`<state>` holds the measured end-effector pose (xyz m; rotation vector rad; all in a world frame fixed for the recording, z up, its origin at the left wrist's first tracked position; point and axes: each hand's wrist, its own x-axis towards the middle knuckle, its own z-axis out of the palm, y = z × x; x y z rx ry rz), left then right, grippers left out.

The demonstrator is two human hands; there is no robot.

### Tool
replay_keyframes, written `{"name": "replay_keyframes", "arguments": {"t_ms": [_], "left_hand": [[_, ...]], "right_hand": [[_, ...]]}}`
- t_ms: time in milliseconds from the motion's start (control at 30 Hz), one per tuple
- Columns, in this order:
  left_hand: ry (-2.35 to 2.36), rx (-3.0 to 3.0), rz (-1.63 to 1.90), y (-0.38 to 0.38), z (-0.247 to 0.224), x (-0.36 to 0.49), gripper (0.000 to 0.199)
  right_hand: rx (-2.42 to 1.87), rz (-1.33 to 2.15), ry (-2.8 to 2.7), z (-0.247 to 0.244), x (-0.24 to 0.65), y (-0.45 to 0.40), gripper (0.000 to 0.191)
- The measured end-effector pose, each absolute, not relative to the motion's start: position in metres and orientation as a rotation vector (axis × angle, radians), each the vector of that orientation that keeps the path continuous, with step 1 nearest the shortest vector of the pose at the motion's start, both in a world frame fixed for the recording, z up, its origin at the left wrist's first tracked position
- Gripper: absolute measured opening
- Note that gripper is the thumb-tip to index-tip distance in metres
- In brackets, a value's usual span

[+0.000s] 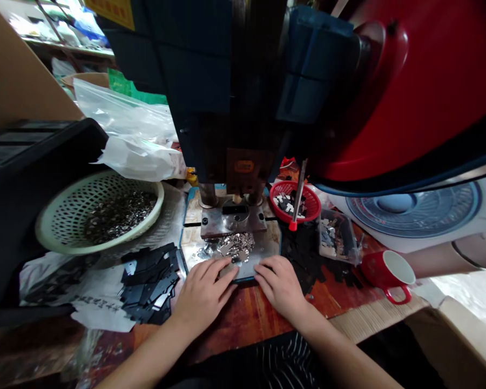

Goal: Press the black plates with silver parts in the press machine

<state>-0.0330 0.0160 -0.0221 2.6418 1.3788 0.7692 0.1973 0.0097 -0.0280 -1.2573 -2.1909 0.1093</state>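
Observation:
My left hand (206,286) rests at the front edge of the press's metal base plate (273,237), fingers stretched out and slightly apart. Its fingertips lie beside a pile of small shiny metal pieces (238,246); whether a small piece sits under them is hard to see. On the right, my right hand (282,286) lies on the front corner of the plate, fingers extended and gently bent, with nothing visible in them. Behind the pile stands the steel die block (234,220), under the dark blue press (194,81).
Dark flat metal plates (152,281) lie heaped left of the base, near a pale green basket (101,246) of small parts. To the right are a red basket (316,213), a clear plastic box (336,237) and a red mug (384,273). A large red wheel cover (421,92) overhangs the right.

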Motion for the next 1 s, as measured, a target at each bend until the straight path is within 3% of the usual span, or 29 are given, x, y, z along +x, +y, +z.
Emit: {"name": "replay_keyframes", "arguments": {"t_ms": [200, 600, 833, 1000], "left_hand": [[1.369, 2.593, 0.926, 0.013, -0.026, -0.036, 0.026], [1.569, 1.922, 1.233, 0.025, 0.002, -0.042, 0.025], [1.522, 1.544, 1.143, 0.019, 0.003, -0.035, 0.024], [1.274, 1.626, 0.829, 0.012, 0.011, -0.021, 0.018]], "right_hand": [[-1.205, 0.131, -2.133, -0.033, 0.196, 0.006, 0.016], [-1.23, 0.278, -2.09, -0.019, 0.195, 0.021, 0.017], [-1.13, 0.163, -2.155, -0.035, 0.202, 0.007, 0.017], [-1.18, 0.211, -2.096, -0.027, 0.197, 0.015, 0.015]]}}
